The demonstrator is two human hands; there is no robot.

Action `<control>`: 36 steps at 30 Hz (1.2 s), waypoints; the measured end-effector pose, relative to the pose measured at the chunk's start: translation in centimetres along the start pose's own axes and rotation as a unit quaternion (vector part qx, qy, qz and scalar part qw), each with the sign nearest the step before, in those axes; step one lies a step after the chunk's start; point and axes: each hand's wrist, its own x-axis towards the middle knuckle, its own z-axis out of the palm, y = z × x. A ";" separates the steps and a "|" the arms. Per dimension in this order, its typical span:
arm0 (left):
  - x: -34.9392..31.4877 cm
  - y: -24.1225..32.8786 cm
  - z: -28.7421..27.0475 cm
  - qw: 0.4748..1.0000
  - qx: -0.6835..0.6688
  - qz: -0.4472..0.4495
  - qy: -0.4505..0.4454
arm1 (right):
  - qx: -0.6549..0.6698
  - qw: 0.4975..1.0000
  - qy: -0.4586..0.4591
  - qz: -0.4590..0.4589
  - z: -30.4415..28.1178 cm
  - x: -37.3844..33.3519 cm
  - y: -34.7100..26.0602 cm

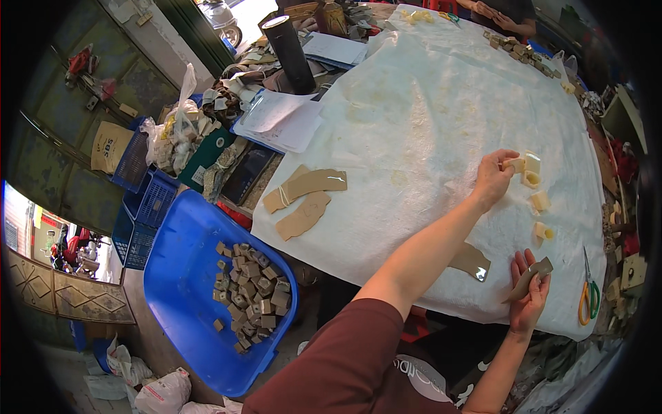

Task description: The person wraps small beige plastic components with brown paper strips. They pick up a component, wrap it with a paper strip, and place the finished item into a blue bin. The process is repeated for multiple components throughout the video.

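Observation:
My left hand [495,178] reaches across the white-covered table [386,138], its fingers pinching a small cream-coloured piece [513,164]. Right beside those fingertips stands a cream hollow block [532,170]. Two similar cream pieces, an upper one [540,201] and a lower one [543,232], lie in a row toward me. Nearer the front edge, my right hand [528,297] grips a curved tan strip [532,277] between thumb and fingers. Another tan strip [473,261] with a shiny end lies flat on the cover, partly hidden by my left forearm.
Scissors [589,293] lie by the right edge. Curved tan pieces [303,190], some banded together, rest at the left. A blue tub [172,276] holds many small tan blocks. Papers [283,121] and a black cylinder [289,58] stand behind. A person's hands [500,17] show across the table.

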 end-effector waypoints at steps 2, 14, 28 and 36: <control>-0.7 0.8 -0.7 0.984 0.132 0.113 0.036 | -0.005 1.000 -0.002 -0.003 0.1 0.0 0.1; -4.4 2.4 -3.1 0.816 0.541 0.161 -0.122 | -0.030 0.999 -0.007 -0.019 -0.4 -0.2 0.5; -11.4 9.2 -5.2 0.948 0.257 0.092 -0.162 | -0.033 0.998 -0.025 -0.044 -0.3 -0.5 0.2; -20.1 8.7 -6.2 0.971 0.094 -0.134 -0.175 | -0.314 0.949 -0.003 -0.041 5.6 -4.3 -3.9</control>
